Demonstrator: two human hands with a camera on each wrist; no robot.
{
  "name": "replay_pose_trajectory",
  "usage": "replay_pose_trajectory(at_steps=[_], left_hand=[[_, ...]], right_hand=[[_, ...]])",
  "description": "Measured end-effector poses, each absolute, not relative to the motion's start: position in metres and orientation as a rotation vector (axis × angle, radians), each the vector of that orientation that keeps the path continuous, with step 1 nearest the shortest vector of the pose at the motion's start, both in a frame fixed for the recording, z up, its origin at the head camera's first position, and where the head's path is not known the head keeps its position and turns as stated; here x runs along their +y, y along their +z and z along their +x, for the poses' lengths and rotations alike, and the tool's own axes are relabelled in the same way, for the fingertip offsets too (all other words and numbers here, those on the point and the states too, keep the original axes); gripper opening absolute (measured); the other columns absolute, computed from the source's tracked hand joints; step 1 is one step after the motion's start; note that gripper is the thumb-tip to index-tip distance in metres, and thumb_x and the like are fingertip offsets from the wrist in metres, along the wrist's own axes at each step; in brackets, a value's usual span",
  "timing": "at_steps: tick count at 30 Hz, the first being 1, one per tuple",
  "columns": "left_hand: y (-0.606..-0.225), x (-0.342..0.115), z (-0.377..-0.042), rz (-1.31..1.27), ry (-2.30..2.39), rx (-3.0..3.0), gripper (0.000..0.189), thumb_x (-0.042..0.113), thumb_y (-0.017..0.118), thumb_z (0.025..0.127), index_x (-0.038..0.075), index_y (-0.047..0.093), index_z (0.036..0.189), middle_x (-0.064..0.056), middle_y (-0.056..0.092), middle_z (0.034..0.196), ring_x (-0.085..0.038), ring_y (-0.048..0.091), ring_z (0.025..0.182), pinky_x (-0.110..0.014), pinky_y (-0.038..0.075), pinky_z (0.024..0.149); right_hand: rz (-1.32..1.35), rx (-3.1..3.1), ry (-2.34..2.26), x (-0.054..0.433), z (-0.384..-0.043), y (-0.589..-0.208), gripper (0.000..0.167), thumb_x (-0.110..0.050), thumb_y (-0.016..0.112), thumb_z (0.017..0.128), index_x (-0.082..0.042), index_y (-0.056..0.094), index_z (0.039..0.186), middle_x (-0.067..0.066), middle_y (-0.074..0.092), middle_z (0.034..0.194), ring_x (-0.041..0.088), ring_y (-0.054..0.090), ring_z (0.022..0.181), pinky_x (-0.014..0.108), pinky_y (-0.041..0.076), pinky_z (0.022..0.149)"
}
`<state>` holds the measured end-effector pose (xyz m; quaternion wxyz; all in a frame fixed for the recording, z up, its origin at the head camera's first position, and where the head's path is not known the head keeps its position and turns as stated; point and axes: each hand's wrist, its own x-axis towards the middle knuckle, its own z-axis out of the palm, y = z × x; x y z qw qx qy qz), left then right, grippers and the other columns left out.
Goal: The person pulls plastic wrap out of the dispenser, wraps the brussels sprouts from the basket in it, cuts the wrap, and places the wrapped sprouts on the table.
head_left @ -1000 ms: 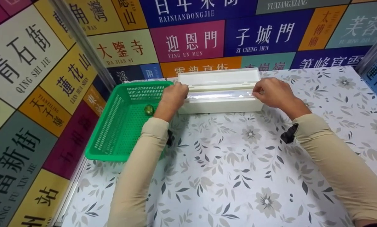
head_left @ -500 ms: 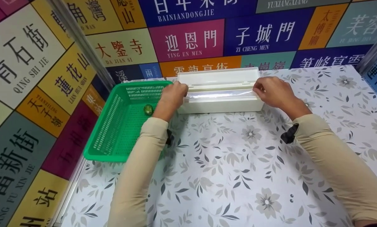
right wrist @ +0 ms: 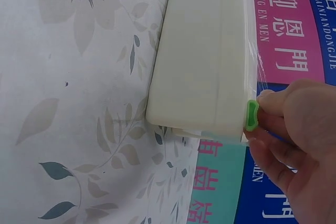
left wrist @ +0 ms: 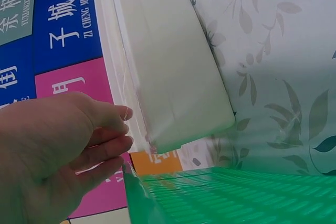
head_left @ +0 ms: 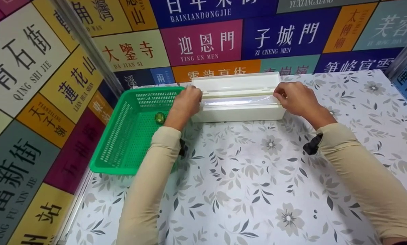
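A long white cling film dispenser [head_left: 237, 115] lies near the back of the table, its lid [head_left: 237, 83] raised. Clear cling film [head_left: 237, 102] stretches across the dispenser's opening. At the left end, my left hand [head_left: 187, 103] pinches the film's edge between thumb and forefinger. My right hand [head_left: 297, 98] does likewise at the right end, thumb and forefinger together on the film. In the right wrist view, a small green slider [right wrist: 252, 115] sits on the dispenser's edge beside the right fingers. The film between the fingertips is thin and hard to make out.
Left of the dispenser stands a green plastic basket [head_left: 104, 163], close to the left hand. A small, shiny, round green item [head_left: 160, 118] lies in it. Printed panels [head_left: 201, 42] rise behind the flower-patterned tablecloth [head_left: 244, 190].
Both hands stay nearly in place at the dispenser's ends; the left has shifted very slightly up and to the left. Light on the film has changed a little.
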<state>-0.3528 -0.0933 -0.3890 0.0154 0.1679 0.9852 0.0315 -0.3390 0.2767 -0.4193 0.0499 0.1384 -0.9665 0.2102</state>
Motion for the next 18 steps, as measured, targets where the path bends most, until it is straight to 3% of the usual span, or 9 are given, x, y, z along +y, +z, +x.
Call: replay_pose_trajectory(at_steps=[5,11,18], left_hand=[[-0.3872,-0.0952,-0.3531,0.529,0.154,3.054,0.018,0.007,0.075,0.099,0.001,0.076,0.116,-0.019,0.071,0.120,-0.032,0.068,0.110,-0.042,0.061,0.101],[-0.3863,-0.0955,-0.3536,0.544,0.177,3.085,0.019,0.007,0.068,0.106,0.001,0.076,0.123,-0.019,0.074,0.119,-0.030,0.070,0.106,-0.040,0.062,0.100],[-0.3866,-0.0957,-0.3562,0.494,0.124,3.097,0.023,0.009,0.068,0.107,0.006,0.074,0.129,-0.017,0.073,0.127,-0.031,0.071,0.116,-0.044,0.060,0.108]], right_hand=[[0.415,-2.926,0.644,0.2773,-0.3391,-0.4207,0.026,-0.022,0.063,0.109,-0.002,0.074,0.121,0.021,0.077,0.112,0.037,0.070,0.103,0.057,0.056,0.087],[0.394,-2.931,0.677,0.2788,-0.3391,-0.4209,0.027,-0.023,0.062,0.110,-0.002,0.073,0.123,0.022,0.076,0.116,0.038,0.070,0.107,0.058,0.056,0.092],[0.407,-2.883,0.705,0.2791,-0.3398,-0.4214,0.026,-0.022,0.062,0.110,-0.001,0.073,0.121,0.022,0.077,0.115,0.039,0.070,0.105,0.059,0.056,0.091]])
